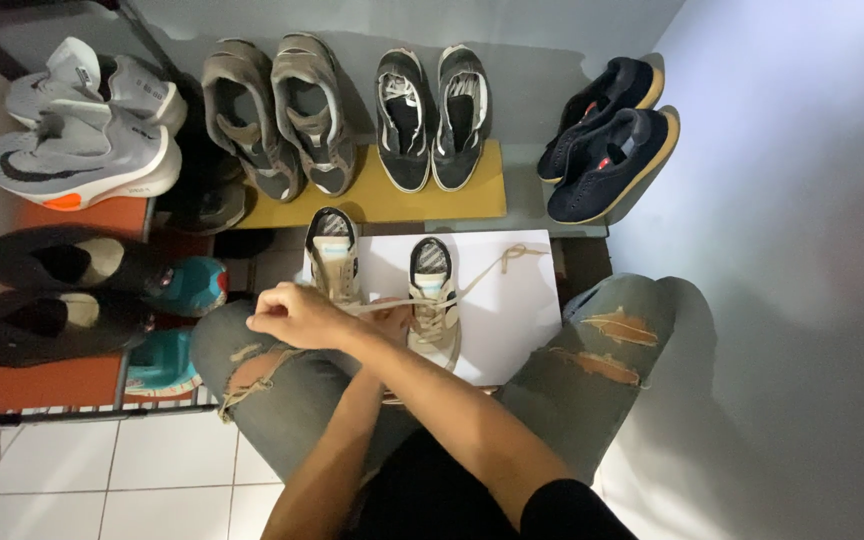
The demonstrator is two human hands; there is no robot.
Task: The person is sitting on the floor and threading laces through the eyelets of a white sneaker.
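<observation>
A pair of beige lace-up sneakers stands on a white sheet point(512, 320) between my crossed legs in torn jeans. My arms are crossed. My right hand point(297, 315) is closed in a fist on a pale shoelace point(472, 288), just below the left beige sneaker point(332, 255). The lace runs taut from it to the right, across the right beige sneaker point(434, 290), and ends in a loose loop. My left hand point(390, 325) lies at the near end of that right sneaker, mostly hidden under my right forearm.
Along the wall stand grey-brown sneakers point(277, 115) and black sneakers point(432, 115) on a yellow board, and navy slip-ons point(607, 135) to the right. A rack on the left holds grey runners point(82, 130), black slip-ons point(52, 290) and teal shoes point(187, 285). White tiles lie bottom left.
</observation>
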